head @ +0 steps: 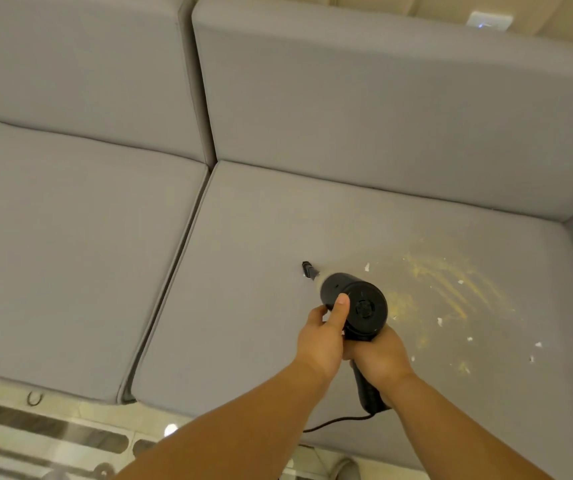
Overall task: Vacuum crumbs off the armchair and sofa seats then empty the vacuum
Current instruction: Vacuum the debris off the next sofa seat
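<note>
Crumbs (451,282) right of vacuum (354,303)

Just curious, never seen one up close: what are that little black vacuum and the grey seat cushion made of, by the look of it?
The vacuum looks like moulded black plastic: smooth, faintly glossy, with crisp ridges on its round end. The seat cushion looks like woven grey fabric over padding: matte, with a stitched edge seam. The exact fibre cannot be told.

Two bare forearms come in from the near edge, no sleeves, watch, rings or gloves on them, the left hand (323,337) and right hand (380,355) both uncovered, with short plain nails showing on the left thumb.
</note>
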Demonstrator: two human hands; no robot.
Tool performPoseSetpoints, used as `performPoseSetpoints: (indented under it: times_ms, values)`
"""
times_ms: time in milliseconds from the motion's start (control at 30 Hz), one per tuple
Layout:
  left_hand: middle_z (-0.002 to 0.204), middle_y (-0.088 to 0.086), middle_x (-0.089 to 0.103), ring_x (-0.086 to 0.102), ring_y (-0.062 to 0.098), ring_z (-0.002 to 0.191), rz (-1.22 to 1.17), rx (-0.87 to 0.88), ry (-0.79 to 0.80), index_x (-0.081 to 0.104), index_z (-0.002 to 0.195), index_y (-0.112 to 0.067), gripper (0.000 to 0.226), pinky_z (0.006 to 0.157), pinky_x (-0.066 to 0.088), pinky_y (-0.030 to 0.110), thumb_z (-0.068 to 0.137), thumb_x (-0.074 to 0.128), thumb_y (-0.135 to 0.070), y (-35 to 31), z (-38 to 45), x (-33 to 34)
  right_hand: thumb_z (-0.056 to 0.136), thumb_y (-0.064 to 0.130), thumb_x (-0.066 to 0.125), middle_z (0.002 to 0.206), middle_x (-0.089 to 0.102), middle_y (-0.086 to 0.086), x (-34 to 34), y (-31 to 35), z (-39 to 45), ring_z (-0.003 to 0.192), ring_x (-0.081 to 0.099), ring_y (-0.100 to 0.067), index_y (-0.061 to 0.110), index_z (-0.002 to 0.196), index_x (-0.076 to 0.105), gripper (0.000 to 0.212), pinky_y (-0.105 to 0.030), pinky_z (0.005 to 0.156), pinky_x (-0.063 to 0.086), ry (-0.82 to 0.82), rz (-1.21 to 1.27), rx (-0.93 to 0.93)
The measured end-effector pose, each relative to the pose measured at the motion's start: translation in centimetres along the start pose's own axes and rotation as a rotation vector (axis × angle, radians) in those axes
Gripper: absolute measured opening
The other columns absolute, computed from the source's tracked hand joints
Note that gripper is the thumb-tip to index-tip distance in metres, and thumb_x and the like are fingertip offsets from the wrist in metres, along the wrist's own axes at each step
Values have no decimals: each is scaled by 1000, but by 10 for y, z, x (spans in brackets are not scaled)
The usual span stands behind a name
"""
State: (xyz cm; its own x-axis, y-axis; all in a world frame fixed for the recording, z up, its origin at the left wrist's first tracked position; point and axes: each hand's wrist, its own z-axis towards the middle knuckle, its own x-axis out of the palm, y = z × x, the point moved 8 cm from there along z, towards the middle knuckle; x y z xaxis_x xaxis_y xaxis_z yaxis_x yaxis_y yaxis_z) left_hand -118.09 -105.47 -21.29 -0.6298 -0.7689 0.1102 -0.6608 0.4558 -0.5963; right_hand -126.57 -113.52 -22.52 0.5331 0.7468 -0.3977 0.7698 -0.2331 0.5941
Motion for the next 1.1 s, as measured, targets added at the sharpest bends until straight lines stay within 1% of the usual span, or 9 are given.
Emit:
performPoseSetpoints:
  times_ms: [67, 233, 367, 467, 567, 700, 833, 1000, 1100]
  values:
    - [124, 4, 60, 57, 20, 112, -5, 7, -21, 46, 134, -21, 64, 94, 46, 33, 85, 50, -62, 9, -9, 11, 68, 0, 71, 77, 71, -11, -10, -9, -5, 77, 65, -35, 18, 88, 69, 27, -50, 77, 58, 2, -2, -14]
    - [123, 2, 60, 57, 17, 110, -32, 19, -60, 47, 133, -22, 64, 87, 45, 28, 85, 49, -63, 35, -32, 33, 70, 4, 70, 68, 71, -4, -27, -36, -20, 70, 65, -29, 22, 80, 70, 21, -44, 71, 57, 7, -11, -38]
    - [111, -3, 61, 57, 11, 98, -40, 33, -97, 47, 130, -23, 59, 74, 43, 21, 86, 48, -62, 53, -43, 39, 70, 4, 69, 62, 69, -2, -32, -55, -31, 66, 64, -28, 21, 76, 69, 19, -43, 69, 56, 31, -25, -39]
    - [105, -5, 60, 57, 12, 98, -35, 46, -119, 47, 129, -23, 57, 75, 42, 22, 87, 48, -61, 68, -52, 43, 71, 3, 69, 66, 70, -6, -35, -67, -39, 71, 66, -33, 20, 77, 69, 17, -46, 73, 57, 58, -48, -48]
    - [114, 0, 61, 58, 17, 106, -40, 49, -133, 46, 130, -21, 59, 81, 45, 25, 87, 48, -61, 80, -61, 49, 72, 4, 68, 71, 70, -10, -39, -76, -47, 77, 66, -36, 17, 80, 70, 16, -48, 75, 57, 94, -79, -60]
    - [118, 4, 60, 57, 19, 109, -75, 37, -162, 45, 133, -18, 64, 78, 45, 23, 87, 46, -61, 91, -79, 53, 70, 6, 68, 67, 69, -4, -42, -86, -58, 71, 65, -29, 20, 78, 68, 16, -41, 70, 55, 138, -124, -73]
    - [123, 4, 60, 58, 17, 107, -86, 43, -202, 45, 134, -18, 64, 61, 43, 15, 87, 46, -61, 97, -97, 46, 69, 9, 69, 67, 71, 1, -36, -89, -68, 70, 67, -23, 26, 81, 68, 21, -37, 67, 56, 160, -141, -110]
    - [115, 2, 62, 59, 17, 104, -73, 60, -235, 50, 132, -18, 56, 79, 44, 25, 91, 43, -56, 99, -100, 23, 73, 9, 71, 84, 71, 0, -7, -88, -72, 79, 66, -21, 29, 101, 65, 35, -34, 70, 54, 215, -144, -141]
    - [115, 1, 62, 60, 15, 101, -54, 19, -160, 49, 132, -18, 53, 80, 41, 24, 92, 45, -53, 110, -99, 35, 72, 4, 71, 87, 70, -3, -18, -110, -74, 81, 64, -22, 24, 105, 65, 39, -33, 71, 52, 174, -116, -72]
